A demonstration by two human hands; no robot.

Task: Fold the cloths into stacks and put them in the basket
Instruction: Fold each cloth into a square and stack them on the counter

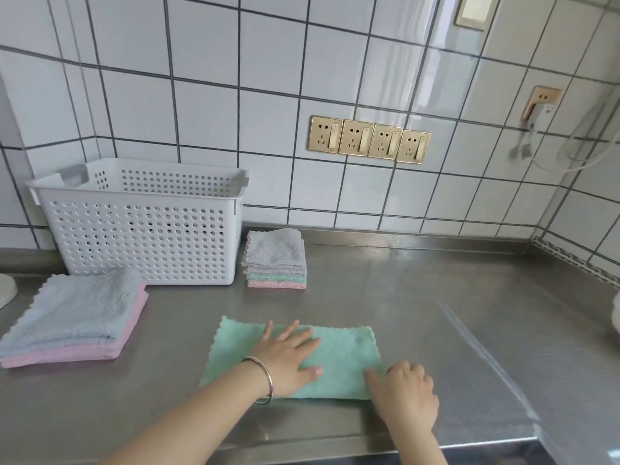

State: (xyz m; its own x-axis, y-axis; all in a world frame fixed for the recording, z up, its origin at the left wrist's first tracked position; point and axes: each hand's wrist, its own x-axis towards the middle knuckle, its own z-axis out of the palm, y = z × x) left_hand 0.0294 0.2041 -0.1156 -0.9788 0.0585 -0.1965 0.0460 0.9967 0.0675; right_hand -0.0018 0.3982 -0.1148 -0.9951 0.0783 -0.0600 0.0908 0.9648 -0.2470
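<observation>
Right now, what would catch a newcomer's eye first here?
Probably the green cloth at the counter's near edge, with the left hand flat on it and the right hand at its near right corner. Next, the white basket at the back left, with cloth stacks either side.

The perforated basket [141, 229] stands at the countertop's [419, 297] back left, against the tiled wall [268, 95]; a small folded stack [275, 260] sits just right of it; a larger stack [73, 317] lies before it, leftward; a half-folded cloth [342, 357] lies nearest, under both hands; four sockets [369, 139] line the wall behind.
</observation>
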